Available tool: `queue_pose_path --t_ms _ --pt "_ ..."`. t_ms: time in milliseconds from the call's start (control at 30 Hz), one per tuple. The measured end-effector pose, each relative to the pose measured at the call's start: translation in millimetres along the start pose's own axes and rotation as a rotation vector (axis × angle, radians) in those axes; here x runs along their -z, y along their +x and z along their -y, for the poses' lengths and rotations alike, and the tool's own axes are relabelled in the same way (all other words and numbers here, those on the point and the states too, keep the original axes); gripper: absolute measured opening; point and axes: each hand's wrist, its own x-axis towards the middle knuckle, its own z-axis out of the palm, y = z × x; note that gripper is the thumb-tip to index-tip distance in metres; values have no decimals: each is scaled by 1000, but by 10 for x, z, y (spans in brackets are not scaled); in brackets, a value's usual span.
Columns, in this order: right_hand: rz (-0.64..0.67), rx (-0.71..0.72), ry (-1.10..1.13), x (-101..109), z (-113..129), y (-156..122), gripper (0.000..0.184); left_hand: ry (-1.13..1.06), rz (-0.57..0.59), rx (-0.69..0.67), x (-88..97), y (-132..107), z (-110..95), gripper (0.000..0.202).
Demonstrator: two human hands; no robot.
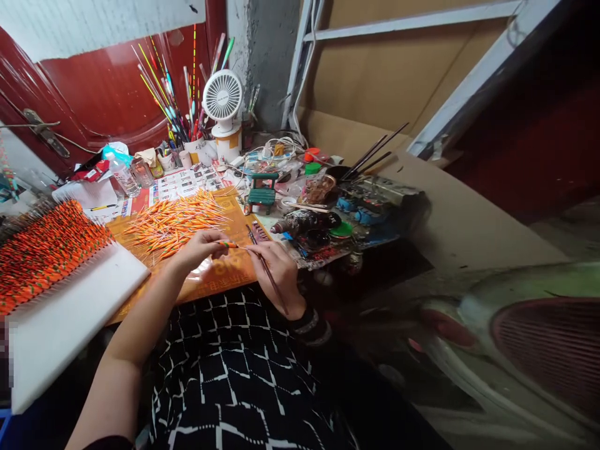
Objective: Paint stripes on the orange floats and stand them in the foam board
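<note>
At the left edge of the bench (pixel 274 222), a white foam board (pixel 70 328) is set at a slant, and rows of orange floats (pixel 49 253) are stuck densely along it. Just right of the board, a loose heap of orange floats (pixel 173 219) is spread on an orange mat (pixel 234 272), near the front edge. The left arm is reached forward across the mat's front corner, and the left hand (pixel 199 249) is closed, with a striped orange float (pixel 229 244) pinched in its fingertips above the mat. The float is held out between the hands, its far end near the right hand (pixel 279 272). That hand is closed around a thin dark brush (pixel 268 273), which is gripped with its tip close to the float. Toward the back left corner, long coloured floats (pixel 164 84) stand upright in a container, partly hidden behind a white desk fan (pixel 222 95). Farther right, a paint bottle (pixel 300 220) lies on its side among small pots, and dark brushes (pixel 375 150) are fanned out from a black cup near the back right corner.
</note>
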Motion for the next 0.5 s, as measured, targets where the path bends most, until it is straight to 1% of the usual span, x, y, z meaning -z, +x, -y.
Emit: queue_pose_path --t_ms 67,167,233,300,367,400,433,500 --pt "10 -83 149 -111 135 -24 17 25 -109 -53 -73 -168 109 39" --pt "59 -174 262 -248 333 -107 15 3 -234 -107 -190 -423 267 44" --pt "92 -199 320 -324 450 -193 15 -31 -293 -143 -242 -592 357 46" --pt "125 -187 382 -396 543 -289 14 -24 -332 -177 -239 -765 436 48" --pt "188 -145 434 -465 603 -379 16 40 -367 -206 -147 -961 503 45" --pt "229 -128 448 -495 620 -419 18 97 -401 -218 -60 -1081 530 42" --pt "248 -122 448 -522 628 -454 20 169 -453 -227 55 -1220 553 39" --pt "262 -154 437 -561 619 -514 24 342 -614 -227 365 -1572 585 32"
